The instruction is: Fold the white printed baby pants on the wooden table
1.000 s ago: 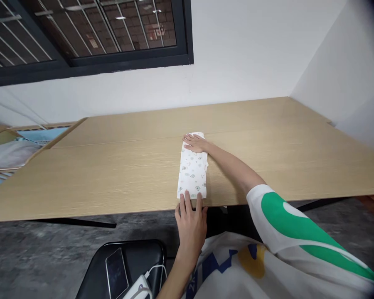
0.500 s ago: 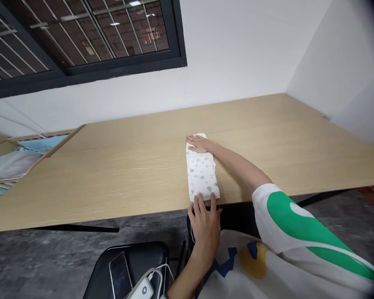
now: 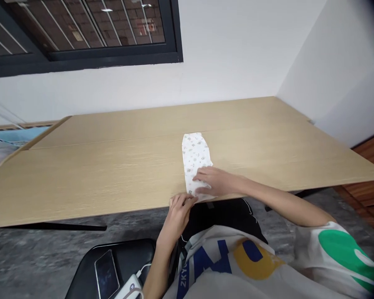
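Gray floor at the bottom, with a black chair carrying a smartphone and a cabled power bank. At the near edge of the light wooden table, the left hand curls its fingers against the near corner of a folded printed white cloth; a real pinch can't be told. The right hand lies loosely open on the near end, pressing, gripping nothing. The cloth runs lengthwise away toward table centre, with a white wall and a dark-framed window behind.
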A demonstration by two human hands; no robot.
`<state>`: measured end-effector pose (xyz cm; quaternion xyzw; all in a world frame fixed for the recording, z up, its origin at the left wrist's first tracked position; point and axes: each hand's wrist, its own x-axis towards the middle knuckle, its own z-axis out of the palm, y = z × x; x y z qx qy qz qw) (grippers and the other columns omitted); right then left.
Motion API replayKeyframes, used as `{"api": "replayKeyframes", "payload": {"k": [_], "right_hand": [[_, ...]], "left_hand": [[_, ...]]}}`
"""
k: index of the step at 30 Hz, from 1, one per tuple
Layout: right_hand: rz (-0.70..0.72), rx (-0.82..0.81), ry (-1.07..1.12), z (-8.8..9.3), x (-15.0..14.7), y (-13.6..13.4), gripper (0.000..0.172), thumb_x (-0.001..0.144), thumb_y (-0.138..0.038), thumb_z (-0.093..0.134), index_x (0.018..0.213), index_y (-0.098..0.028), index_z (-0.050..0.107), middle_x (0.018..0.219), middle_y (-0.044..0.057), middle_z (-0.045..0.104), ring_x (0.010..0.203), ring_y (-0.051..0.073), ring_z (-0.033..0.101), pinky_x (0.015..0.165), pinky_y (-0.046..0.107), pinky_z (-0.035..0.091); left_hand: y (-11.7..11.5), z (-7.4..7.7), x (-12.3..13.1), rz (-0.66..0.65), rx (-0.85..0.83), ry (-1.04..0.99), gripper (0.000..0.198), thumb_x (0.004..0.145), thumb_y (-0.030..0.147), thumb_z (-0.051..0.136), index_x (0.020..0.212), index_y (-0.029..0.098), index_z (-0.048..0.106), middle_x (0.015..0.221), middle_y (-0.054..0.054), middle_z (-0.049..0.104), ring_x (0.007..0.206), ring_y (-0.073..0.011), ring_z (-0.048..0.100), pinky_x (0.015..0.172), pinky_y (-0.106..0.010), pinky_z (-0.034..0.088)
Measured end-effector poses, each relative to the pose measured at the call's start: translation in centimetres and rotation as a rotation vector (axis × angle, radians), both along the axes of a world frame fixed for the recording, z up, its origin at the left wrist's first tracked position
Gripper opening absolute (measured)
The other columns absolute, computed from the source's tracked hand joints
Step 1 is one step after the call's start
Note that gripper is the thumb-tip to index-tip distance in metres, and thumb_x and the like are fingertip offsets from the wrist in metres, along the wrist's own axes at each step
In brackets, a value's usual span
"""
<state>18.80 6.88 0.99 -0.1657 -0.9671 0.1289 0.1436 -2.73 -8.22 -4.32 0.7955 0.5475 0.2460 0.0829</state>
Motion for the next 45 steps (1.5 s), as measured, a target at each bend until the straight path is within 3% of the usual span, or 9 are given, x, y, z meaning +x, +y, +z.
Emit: {"api": "replayKeyframes", "payload": {"k": [3, 9, 16, 20, 24, 29, 38, 42, 45], "right_hand": [[0.007, 0.079, -0.074, -1.7, 1.6, -3.4, 0.049, 0.095, -0.059, 0.066, 0.125, -0.020, 0.067, 0.109, 0.012, 0.069, 0.100, 0.029, 0.064, 0.088, 0.045, 0.053], [-0.081, 0.292, -0.093, -4.5, 2.8, -7.2, 0.026, 0.105, -0.029, 0.057, 0.128, -0.020, 0.065, 0.105, 0.012, 0.069, 0.095, 0.028, 0.063, 0.081, 0.042, 0.050], [0.026, 0.245, -0.072, 0.2, 4.2, -10.8, 0.023, 0.104, -0.007, 0.045, 0.108, -0.021, 0.063, 0.084, 0.004, 0.066, 0.076, 0.021, 0.060, 0.076, 0.035, 0.046], [0.071, 0.248, -0.067, 3.1, 4.6, -11.0, 0.019, 0.107, -0.011, 0.042, 0.102, -0.017, 0.059, 0.081, 0.004, 0.062, 0.072, 0.019, 0.054, 0.073, 0.033, 0.043], [-0.038, 0.196, 0.029, 5.7, 4.2, -7.8, 0.020, 0.110, -0.019, 0.041, 0.102, -0.018, 0.060, 0.086, 0.006, 0.064, 0.076, 0.020, 0.056, 0.074, 0.034, 0.043], [-0.136, 0.134, 0.179, 7.3, 2.1, 0.2, 0.022, 0.109, -0.023, 0.043, 0.117, -0.016, 0.063, 0.113, 0.013, 0.066, 0.096, 0.023, 0.063, 0.083, 0.036, 0.049], [-0.231, -0.110, 0.172, 1.3, -4.0, 13.5, 0.018, 0.098, -0.011, 0.056, 0.108, -0.013, 0.071, 0.111, 0.014, 0.074, 0.105, 0.025, 0.067, 0.095, 0.038, 0.050], [-0.285, -0.097, 0.094, -0.9, -5.2, 15.6, 0.022, 0.098, -0.010, 0.055, 0.110, -0.013, 0.073, 0.114, 0.014, 0.075, 0.107, 0.024, 0.068, 0.096, 0.037, 0.050], [-0.304, -0.024, 0.108, -1.6, -5.6, 14.7, 0.028, 0.102, -0.014, 0.051, 0.122, -0.012, 0.070, 0.127, 0.017, 0.071, 0.120, 0.028, 0.064, 0.106, 0.045, 0.046]], "left_hand": [[0.1, 0.0, -0.1, -0.028, -0.027, -0.056, 0.039, 0.106, 0.017, 0.044, 0.132, 0.031, 0.069, 0.120, -0.008, 0.069, 0.116, -0.0224, 0.060, 0.102, -0.042, 0.046], [-0.1, 0.6, -0.1, -0.035, -0.013, -0.131, 0.028, 0.107, 0.025, 0.047, 0.124, 0.028, 0.069, 0.112, -0.003, 0.073, 0.110, -0.0195, 0.062, 0.103, -0.038, 0.043], [-2.2, 3.3, 0.8, -0.144, 0.041, -0.165, 0.011, 0.105, 0.024, 0.054, 0.107, 0.024, 0.065, 0.100, -0.001, 0.071, 0.094, -0.0172, 0.061, 0.089, -0.033, 0.046], [-2.9, 3.4, 1.4, -0.098, 0.262, -0.294, 0.009, 0.102, 0.021, 0.059, 0.111, 0.022, 0.062, 0.101, -0.004, 0.065, 0.094, -0.0182, 0.060, 0.085, -0.032, 0.050], [-2.8, 2.6, 1.9, 0.096, 0.550, -0.399, 0.020, 0.101, 0.022, 0.058, 0.121, 0.019, 0.061, 0.110, -0.009, 0.059, 0.104, -0.0210, 0.061, 0.090, -0.036, 0.053], [-1.5, 1.9, 2.9, 0.079, 0.296, -0.241, 0.032, 0.101, 0.022, 0.058, 0.133, 0.022, 0.056, 0.124, -0.011, 0.063, 0.119, -0.0228, 0.061, 0.102, -0.040, 0.053], [3.0, -1.4, 7.1, 0.353, 0.154, 0.127, 0.054, 0.105, 0.038, 0.049, 0.155, 0.018, 0.046, 0.165, -0.019, 0.041, 0.155, -0.0392, 0.035, 0.112, -0.058, 0.044], [3.8, -1.7, 7.9, 0.391, 0.149, 0.207, 0.055, 0.104, 0.040, 0.050, 0.154, 0.018, 0.051, 0.164, -0.018, 0.044, 0.152, -0.0398, 0.040, 0.110, -0.057, 0.045], [3.8, -1.7, 8.1, 0.411, 0.153, 0.245, 0.054, 0.104, 0.041, 0.050, 0.153, 0.020, 0.053, 0.163, -0.017, 0.046, 0.150, -0.0404, 0.042, 0.111, -0.057, 0.045]]}}
